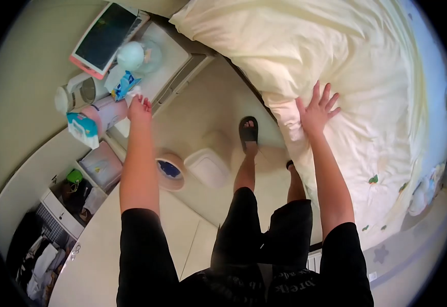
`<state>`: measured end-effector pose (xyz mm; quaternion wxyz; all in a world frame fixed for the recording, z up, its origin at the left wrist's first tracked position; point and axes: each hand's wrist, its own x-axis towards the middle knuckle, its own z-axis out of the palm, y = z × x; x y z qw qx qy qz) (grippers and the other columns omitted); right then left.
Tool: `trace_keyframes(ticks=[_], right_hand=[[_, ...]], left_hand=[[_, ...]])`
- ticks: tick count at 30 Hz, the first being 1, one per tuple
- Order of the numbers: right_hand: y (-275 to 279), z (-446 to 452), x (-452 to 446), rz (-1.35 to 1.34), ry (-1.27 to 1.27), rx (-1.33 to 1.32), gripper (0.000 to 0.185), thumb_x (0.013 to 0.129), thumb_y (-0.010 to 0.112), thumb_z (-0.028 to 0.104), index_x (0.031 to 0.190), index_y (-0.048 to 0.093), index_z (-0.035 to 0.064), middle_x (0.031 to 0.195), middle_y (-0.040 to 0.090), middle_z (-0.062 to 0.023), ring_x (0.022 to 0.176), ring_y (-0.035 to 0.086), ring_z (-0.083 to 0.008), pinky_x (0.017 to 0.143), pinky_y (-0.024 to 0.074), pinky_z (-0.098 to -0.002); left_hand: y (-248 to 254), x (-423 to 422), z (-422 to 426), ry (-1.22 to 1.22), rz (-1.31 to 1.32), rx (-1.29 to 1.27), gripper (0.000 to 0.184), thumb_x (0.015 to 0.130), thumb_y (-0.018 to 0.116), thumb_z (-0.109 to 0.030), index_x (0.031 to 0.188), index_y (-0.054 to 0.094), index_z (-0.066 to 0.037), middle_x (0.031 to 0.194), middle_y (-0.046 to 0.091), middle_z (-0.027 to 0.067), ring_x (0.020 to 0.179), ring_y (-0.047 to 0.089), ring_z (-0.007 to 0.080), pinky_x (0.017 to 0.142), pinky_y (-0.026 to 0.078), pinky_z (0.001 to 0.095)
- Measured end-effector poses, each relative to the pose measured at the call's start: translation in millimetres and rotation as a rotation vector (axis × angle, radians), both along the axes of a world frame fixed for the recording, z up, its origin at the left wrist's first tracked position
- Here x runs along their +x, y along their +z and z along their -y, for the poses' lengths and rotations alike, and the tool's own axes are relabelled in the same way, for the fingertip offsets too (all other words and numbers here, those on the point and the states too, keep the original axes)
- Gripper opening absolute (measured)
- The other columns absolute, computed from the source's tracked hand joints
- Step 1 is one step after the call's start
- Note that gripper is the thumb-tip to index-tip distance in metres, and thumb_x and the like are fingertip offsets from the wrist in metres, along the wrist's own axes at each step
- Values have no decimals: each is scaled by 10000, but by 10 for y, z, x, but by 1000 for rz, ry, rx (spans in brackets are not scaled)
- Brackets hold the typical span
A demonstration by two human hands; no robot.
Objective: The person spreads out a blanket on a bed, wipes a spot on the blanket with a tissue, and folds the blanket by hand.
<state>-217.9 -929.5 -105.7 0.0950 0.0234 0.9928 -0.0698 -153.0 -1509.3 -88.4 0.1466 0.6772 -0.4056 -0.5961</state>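
Observation:
My right hand (317,111) lies flat with fingers spread on the cream bedding (356,66), pressing creases into it. On the other side, my left hand (140,108) is over the edge of the white bedside cabinet (169,56), its fingers curled together. A small white crumpled piece (133,92) shows at its fingertips; whether they grip it is hard to make out. Just beyond is a blue soft packet (124,86). Beside the hand lie a pinkish cylindrical container (110,112) and a teal-and-white packet (83,129).
A dark-screened device (106,37) and a pale blue round object (131,56) stand on the cabinet, near a clear jug (75,92). On the floor are a round bin (171,173) and a white lidded bin (207,167). Open shelves (75,202) hold clothes and bags.

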Motion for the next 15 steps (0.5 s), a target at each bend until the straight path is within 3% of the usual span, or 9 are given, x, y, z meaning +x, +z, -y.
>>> trace_keyframes(ticks=[3,6,9,11,15], right_hand=[[-62,-5,-5,10,-6,9,905,916,596,670,1649,262,257,1736,71,-109,1559,-27,-504,1145,-10,-784],[-92,-41,-8,26,-4,9,907,916,599,665,1651,250,265,1738,62,-112,1560,-37,-502,1150,-17,-779],[-124,-36,-25,-1,2,-3,897,917,599,663,1650,254,280,1741,58,-108,1564,-37,-493,1153,-28,-775],[-46,-12,-35,1,-6,-39,883,920,593,665,1647,265,286,1740,74,-110,1566,-29,-491,1152,-32,-776],[92,18,-37,-19,-24,-86,852,930,559,683,1640,286,299,1737,131,-82,1572,17,-477,1161,-19,-774]], left_hand=[[-190,-24,231,136,-144,68,298,1006,619,-201,1250,548,-45,1292,563,98,1005,647,242,702,564,314],[71,-144,-171,99,-16,-168,481,1004,613,-193,1428,458,-27,1400,513,136,1075,640,287,777,581,367],[365,-166,-905,-265,158,-618,656,981,652,-191,1547,367,-21,1513,459,174,1228,575,326,925,554,430],[193,43,-1249,-654,179,-943,737,955,671,-160,1585,316,-20,1593,374,213,1374,457,377,1081,439,472],[655,50,-2945,-1269,-183,-1255,689,952,649,-171,1565,379,-11,1635,322,245,1536,273,412,1242,208,540]])
